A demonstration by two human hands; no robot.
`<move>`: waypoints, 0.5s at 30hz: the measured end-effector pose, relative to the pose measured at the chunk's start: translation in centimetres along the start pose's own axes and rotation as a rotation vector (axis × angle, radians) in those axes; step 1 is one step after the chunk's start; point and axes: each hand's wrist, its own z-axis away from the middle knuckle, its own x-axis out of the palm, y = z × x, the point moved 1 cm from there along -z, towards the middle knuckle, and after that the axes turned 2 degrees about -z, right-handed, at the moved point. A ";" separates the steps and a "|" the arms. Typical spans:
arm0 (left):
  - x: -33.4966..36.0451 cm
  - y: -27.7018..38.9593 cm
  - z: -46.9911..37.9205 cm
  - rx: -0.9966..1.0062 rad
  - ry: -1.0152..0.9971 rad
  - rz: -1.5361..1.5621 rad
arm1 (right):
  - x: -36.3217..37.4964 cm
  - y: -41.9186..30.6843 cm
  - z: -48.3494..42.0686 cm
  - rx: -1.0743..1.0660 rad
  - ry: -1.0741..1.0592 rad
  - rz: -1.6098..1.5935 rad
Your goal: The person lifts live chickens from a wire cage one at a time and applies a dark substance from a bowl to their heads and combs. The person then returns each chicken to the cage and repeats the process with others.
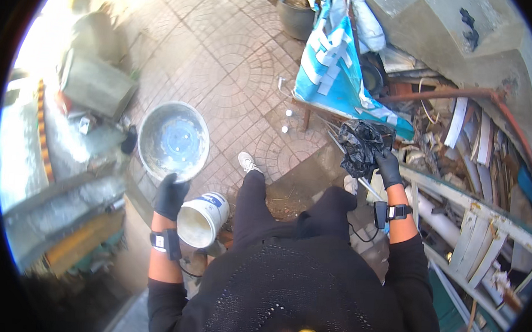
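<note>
My left hand [172,197], in a black glove, grips the near rim of a round grey basin [172,138]. The basin's inside is bluish and worn, with a few small pale spots on its bottom. In my gloved right hand [387,168] is a crumpled black plastic bag [361,146], held out to the right. Just right of my left hand, a white plastic bucket [204,219] is tilted with its mouth towards me. A blue printed sheet [331,74] hangs just beyond the black bag.
Patterned paving [235,65] spreads ahead, with two small white objects [287,121] on it. A heap of scrap wood [470,136] and a weathered wooden frame [467,208] lie to my right. Further off is a dark pot [296,14]. A grey block [96,82] is at left.
</note>
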 end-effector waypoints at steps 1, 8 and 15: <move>-0.2 2.2 -3.1 -0.082 0.015 -0.055 | 1.1 0.5 0.7 0.073 0.053 -0.017; 3.9 14.7 -19.0 -0.145 -0.278 -0.589 | 10.1 5.2 1.1 0.323 0.365 -0.003; 6.5 14.2 -34.7 0.000 -0.626 -1.142 | 20.5 13.5 -8.4 0.537 0.447 0.101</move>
